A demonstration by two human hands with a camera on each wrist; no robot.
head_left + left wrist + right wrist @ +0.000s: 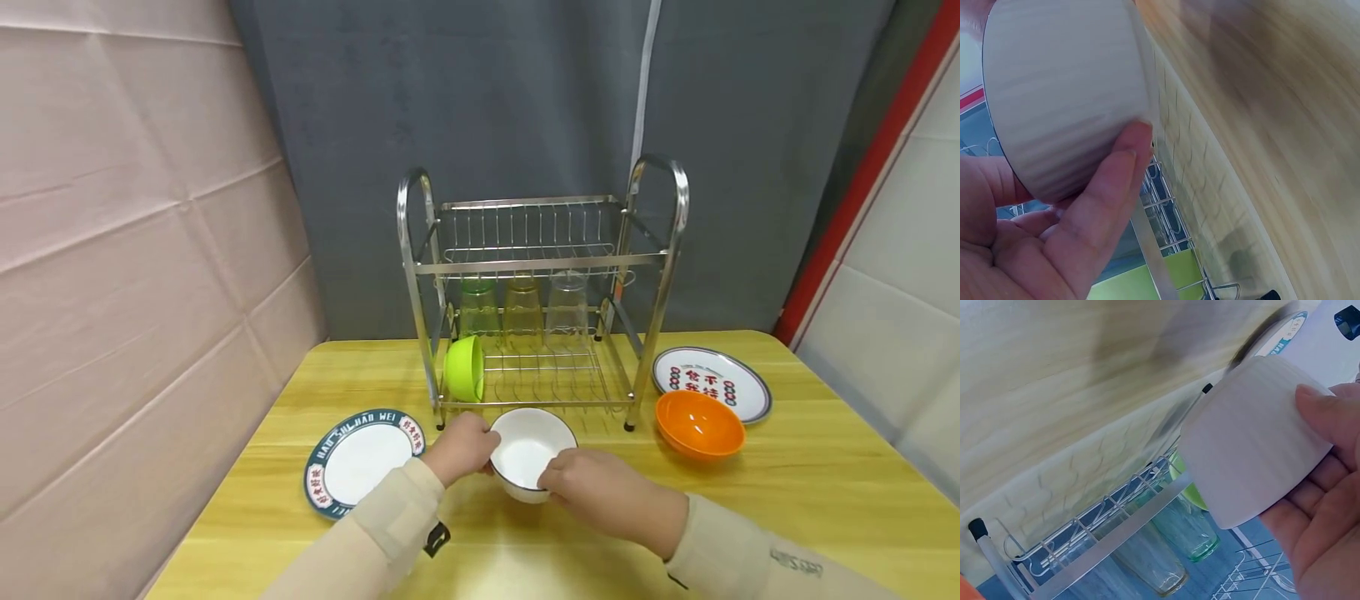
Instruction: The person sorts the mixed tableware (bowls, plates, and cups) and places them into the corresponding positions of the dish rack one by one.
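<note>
In the head view, both hands hold a white bowl (pixel 529 451) just in front of the rack (pixel 540 292), over the table (pixel 787 500): the left hand (pixel 459 447) curls round its left rim, the right hand (pixel 600 492) grips its near right side. On the rack's lower tier a green bowl (pixel 464 367) stands on edge at the left, with three upturned glasses (pixel 522 310) behind it. A blue-rimmed plate (pixel 360 460) lies left of the rack; an orange bowl (pixel 699 425) and a lettered plate (pixel 712 382) lie right of it. In the left wrist view, thumb and fingers (pixel 1110 206) clasp the bowl's ribbed wall. In the right wrist view, the thumb (pixel 1329 419) presses the bowl's side, with the rack's wires and glasses beyond.
</note>
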